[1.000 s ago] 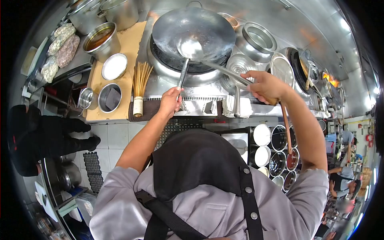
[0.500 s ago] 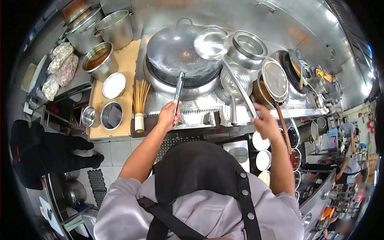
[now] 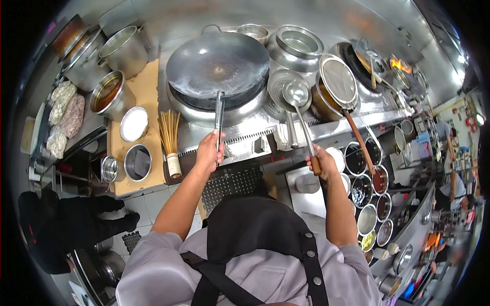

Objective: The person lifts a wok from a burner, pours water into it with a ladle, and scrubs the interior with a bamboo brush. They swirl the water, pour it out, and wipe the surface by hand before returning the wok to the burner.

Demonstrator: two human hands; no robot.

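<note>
My left hand (image 3: 209, 152) is closed around the metal handle of a dark wok (image 3: 217, 64), which sits tilted on the round burner ring (image 3: 236, 113). The wok's inside looks bare, with a small brownish patch at its middle. In my right hand (image 3: 325, 162) is a ladle (image 3: 296, 93), gripped by its wooden handle end. Its shiny bowl hangs over a perforated skimmer (image 3: 278, 86) and partly hides it. To the right of the ladle, a round mesh strainer (image 3: 339, 79) rests across a pot (image 3: 323, 101).
On the left board stand a bamboo brush (image 3: 170, 135), a white bowl (image 3: 134, 124) and a pot of brown liquid (image 3: 107, 93). Several seasoning containers (image 3: 367, 219) line the right. Flames (image 3: 400, 65) burn at a farther stove. A person in black (image 3: 66, 222) stands at left.
The ladle has come down and back from near the wok's right rim to over the skimmer. My right hand has moved slightly left and down. My left hand keeps hold of the wok handle.
</note>
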